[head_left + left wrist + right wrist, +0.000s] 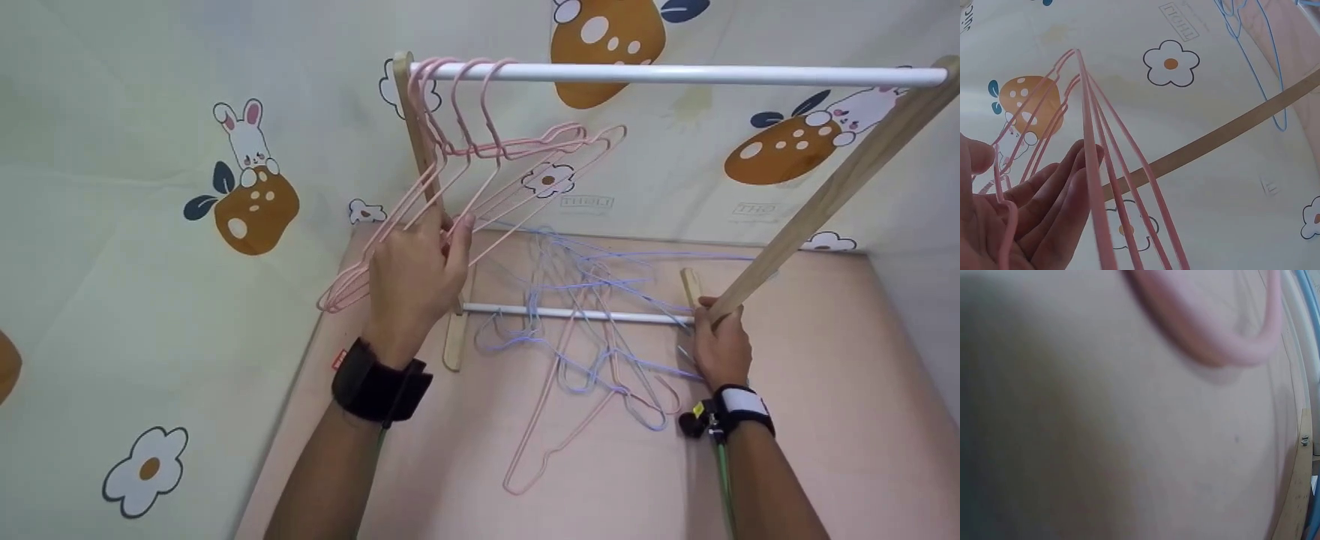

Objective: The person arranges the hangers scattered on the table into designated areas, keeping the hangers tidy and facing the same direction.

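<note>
While the right hand (724, 349) clamps the post (831, 193), the left hand (412, 270), fingers and thumb apart, touches pink hangers (1099, 219): light pressure should prevent tangling.

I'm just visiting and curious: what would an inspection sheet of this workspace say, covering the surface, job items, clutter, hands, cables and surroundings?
Surface: pale pink surface, with a red tag at its left edge.
Job's things: pink hangers bunched at the left end of the rack's upper white bar.
Clutter: bluish hangers and a loose pink hanger overlap around the lower bar.
Hands: left hand touches the bunched hangers, a wire passing between thumb and fingers; right hand grips the right wooden upright near its base.
Cables: green cable beside the right forearm.
Surroundings: pale wall covering printed with rabbits and flowers.
</note>
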`<state>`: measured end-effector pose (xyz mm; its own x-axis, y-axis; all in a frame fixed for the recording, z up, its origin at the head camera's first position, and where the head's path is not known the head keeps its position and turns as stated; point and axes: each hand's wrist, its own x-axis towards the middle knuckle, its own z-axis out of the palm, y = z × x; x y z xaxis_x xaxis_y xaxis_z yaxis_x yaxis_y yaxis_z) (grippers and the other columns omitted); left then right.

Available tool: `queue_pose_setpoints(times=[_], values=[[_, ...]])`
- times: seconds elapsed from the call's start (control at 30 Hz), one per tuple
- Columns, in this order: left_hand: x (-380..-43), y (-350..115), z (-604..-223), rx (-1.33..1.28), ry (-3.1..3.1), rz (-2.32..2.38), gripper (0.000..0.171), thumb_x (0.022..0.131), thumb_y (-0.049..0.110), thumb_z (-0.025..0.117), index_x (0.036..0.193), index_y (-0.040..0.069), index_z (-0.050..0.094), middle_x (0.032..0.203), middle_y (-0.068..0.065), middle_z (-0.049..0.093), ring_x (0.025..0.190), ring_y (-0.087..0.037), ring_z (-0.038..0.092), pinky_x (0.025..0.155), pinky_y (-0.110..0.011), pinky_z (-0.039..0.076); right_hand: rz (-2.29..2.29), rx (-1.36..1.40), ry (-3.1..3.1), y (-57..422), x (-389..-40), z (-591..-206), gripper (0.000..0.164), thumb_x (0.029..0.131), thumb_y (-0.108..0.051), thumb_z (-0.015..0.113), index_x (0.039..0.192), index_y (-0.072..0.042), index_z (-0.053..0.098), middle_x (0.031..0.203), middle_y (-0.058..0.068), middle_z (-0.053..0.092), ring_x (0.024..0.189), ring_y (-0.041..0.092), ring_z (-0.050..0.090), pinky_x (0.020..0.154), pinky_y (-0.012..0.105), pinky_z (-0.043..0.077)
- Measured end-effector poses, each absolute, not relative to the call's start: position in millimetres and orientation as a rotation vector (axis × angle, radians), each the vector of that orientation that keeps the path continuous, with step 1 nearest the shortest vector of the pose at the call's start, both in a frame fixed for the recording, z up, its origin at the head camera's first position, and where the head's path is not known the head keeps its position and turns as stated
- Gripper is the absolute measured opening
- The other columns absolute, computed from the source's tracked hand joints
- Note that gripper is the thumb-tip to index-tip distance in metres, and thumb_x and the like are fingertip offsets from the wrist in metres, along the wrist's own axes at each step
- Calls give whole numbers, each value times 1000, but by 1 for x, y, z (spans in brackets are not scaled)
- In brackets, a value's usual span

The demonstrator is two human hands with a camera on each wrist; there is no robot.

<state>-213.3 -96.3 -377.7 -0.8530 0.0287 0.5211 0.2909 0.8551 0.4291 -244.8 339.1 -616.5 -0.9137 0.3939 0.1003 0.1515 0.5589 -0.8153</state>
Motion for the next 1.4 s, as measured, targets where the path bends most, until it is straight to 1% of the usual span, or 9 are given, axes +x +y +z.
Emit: queue_pose_setpoints(times=[0.13, 0.2, 0.37, 0.5, 0.67, 0.77, 1.0, 1.17, 1.4], values=[[-211, -99, -381, -253, -2448, -687, 43, 115, 38, 59, 106, -2, 73, 64, -6, 52, 57, -26, 49, 57, -37, 35, 1276, -443, -2522, 339, -245, -616, 43, 116, -38, 48, 149, -11, 54, 129, 29, 69, 110, 46, 63, 91, 60, 41], [-210, -100, -382, -265, -2417, -688, 42, 115, 36, 60, 107, -3, 73, 65, -6, 55, 57, -27, 51, 57, -38, 37, 1273, -445, -2519, 340, -245, -617, 42, 116, -37, 49, 149, -11, 55, 128, 29, 69, 110, 47, 63, 92, 61, 42], [-209, -102, -383, -288, -2359, -710, 39, 114, 33, 62, 112, -4, 74, 77, -11, 72, 62, -28, 60, 59, -40, 46, 1286, -447, -2522, 340, -245, -617, 43, 116, -38, 48, 149, -12, 55, 131, 30, 68, 115, 48, 64, 95, 64, 42], [-207, -103, -384, -302, -2321, -713, 35, 113, 30, 64, 113, -3, 74, 87, -14, 77, 66, -29, 66, 61, -42, 52, 1288, -451, -2525, 339, -245, -617, 44, 116, -39, 48, 150, -11, 54, 133, 30, 68, 117, 48, 64, 95, 64, 42], [-205, -104, -385, -329, -2249, -701, 27, 109, 23, 69, 112, -4, 73, 88, -14, 75, 63, -27, 60, 55, -40, 45, 1280, -450, -2531, 338, -244, -615, 44, 116, -38, 47, 151, -12, 54, 131, 29, 69, 112, 47, 64, 90, 61, 42], [-203, -104, -385, -342, -2209, -707, 25, 108, 21, 70, 111, -3, 72, 88, -14, 75, 64, -27, 61, 55, -40, 47, 1280, -455, -2529, 338, -243, -614, 43, 116, -37, 47, 150, -12, 55, 129, 29, 70, 107, 45, 63, 87, 59, 41], [-197, -105, -384, -330, -2163, -733, 27, 107, 24, 69, 111, -3, 73, 94, -16, 77, 75, -31, 71, 63, -47, 56, 1296, -470, -2526, 337, -243, -612, 43, 116, -38, 48, 150, -13, 55, 134, 28, 68, 114, 47, 63, 94, 62, 41], [-193, -104, -382, -303, -2160, -731, 28, 107, 22, 71, 114, -5, 74, 102, -19, 78, 85, -35, 75, 65, -48, 58, 1291, -468, -2527, 338, -244, -613, 44, 116, -38, 47, 150, -12, 55, 134, 30, 68, 114, 48, 63, 94, 64, 42], [-185, -102, -379, -308, -2123, -717, 26, 106, 19, 73, 116, -5, 75, 111, -18, 77, 100, -36, 76, 85, -50, 64, 1290, -467, -2530, 339, -245, -613, 44, 116, -37, 47, 151, -12, 55, 136, 30, 67, 120, 50, 63, 96, 66, 41]])
